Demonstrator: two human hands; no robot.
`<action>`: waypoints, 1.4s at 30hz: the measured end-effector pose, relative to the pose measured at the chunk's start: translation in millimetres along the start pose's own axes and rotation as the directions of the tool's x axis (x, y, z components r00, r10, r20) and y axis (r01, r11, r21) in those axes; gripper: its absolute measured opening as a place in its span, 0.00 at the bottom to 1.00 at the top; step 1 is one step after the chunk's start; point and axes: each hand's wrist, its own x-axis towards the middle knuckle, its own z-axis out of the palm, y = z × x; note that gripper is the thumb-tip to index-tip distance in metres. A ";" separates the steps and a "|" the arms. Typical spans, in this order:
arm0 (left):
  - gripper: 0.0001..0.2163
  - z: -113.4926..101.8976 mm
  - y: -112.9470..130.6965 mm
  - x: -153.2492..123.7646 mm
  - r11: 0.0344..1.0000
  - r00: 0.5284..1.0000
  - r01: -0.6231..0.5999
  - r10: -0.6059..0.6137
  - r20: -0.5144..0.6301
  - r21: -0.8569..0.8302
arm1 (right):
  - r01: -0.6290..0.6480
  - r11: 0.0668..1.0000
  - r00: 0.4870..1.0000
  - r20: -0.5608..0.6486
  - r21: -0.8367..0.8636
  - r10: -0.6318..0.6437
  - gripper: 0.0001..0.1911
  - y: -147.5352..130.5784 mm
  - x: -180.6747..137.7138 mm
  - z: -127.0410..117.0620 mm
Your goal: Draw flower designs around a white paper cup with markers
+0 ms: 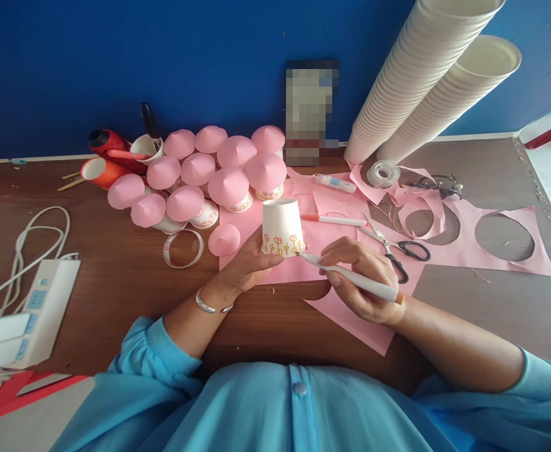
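My left hand (251,260) holds a white paper cup (281,220) upside down, its fingers around the lower part. Red flowers with yellow-brown stems are drawn in a band near the cup's rim. In my right hand (362,276) is a white marker (367,284) with an orange-brown end, its tip touching the drawn band. Just behind the cup lies a second white marker with a red cap (334,220). A small pink paper cone (224,240) rests left of the cup. Several decorated cups with pink cone tops (229,187) stand beyond my left hand.
Scissors (388,245), a glue tube (335,183), a tape roll (383,174) and cut pink paper (473,242) lie to the right. Tall cup stacks (411,81) lean at the back. A tape ring (183,248) and a power strip (49,307) are on the left.
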 end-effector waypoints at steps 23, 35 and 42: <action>0.33 1.7 4.5 0.4 0.989 0.998 0.059 -0.059 0.007 -0.132 | -0.011 0.999 1.000 -0.004 0.043 0.011 0.08 -1.7 -1.9 -2.5; 0.22 -1.8 2.6 1.9 0.988 0.997 0.076 -0.075 0.012 -0.131 | -0.008 0.999 1.000 0.012 0.050 0.007 0.07 -1.3 -1.7 -2.8; 0.26 1.2 5.6 1.5 0.988 0.997 0.073 -0.070 0.021 -0.133 | -0.010 0.998 1.000 0.016 0.062 0.009 0.07 -0.7 -2.0 -2.2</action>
